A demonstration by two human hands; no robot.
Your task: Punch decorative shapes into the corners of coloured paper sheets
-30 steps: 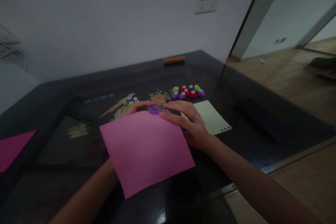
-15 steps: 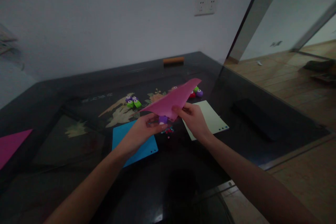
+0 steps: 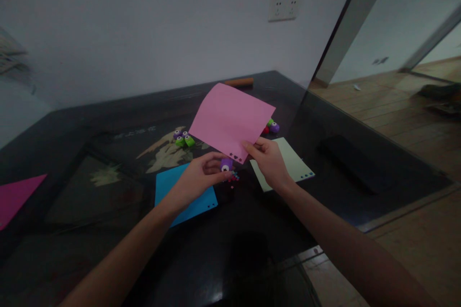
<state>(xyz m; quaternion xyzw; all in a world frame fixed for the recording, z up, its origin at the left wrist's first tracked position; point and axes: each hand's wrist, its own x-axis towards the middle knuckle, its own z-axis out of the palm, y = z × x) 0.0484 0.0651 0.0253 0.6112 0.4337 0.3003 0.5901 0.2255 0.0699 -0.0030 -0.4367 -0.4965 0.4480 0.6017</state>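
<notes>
Left hand (image 3: 203,172) is just below the centre of the frame, fingers and thumb closed round a small purple punch (image 3: 226,165). White disc with a dark centre faces the viewer. Right hand (image 3: 267,159), a little to the right of it, pinches a pink sheet (image 3: 232,120) at its lower right edge, thumb on the visible face, fingers behind.

Pink sheet hangs in the air at mid-frame, tilted, bowed gently along its far side. Three little cut-outs run along its bottom edge near the thumb; outer two look star-like, middle one heart-like. Purple punch sits just beside that punched corner; whether they touch, cannot tell.

Handling, by judgement: sheet very light, limp away from the grip, easily creased; best taken flat between thumb and fingers at an edge, clear of the holes, where the paper is probably weakest. Punch likely light, hard plastic, smooth enough to slip; better held by its sides.

Below the punch, tiny paper bits (image 3: 234,177) lie scattered on the dark table (image 3: 230,259). Left of them, a blue sheet (image 3: 192,207), partly under the left forearm; right, a pale sheet (image 3: 290,163), both with small holes near a corner. Green and purple punches (image 3: 184,139) cluster left of the pink sheet.
</notes>
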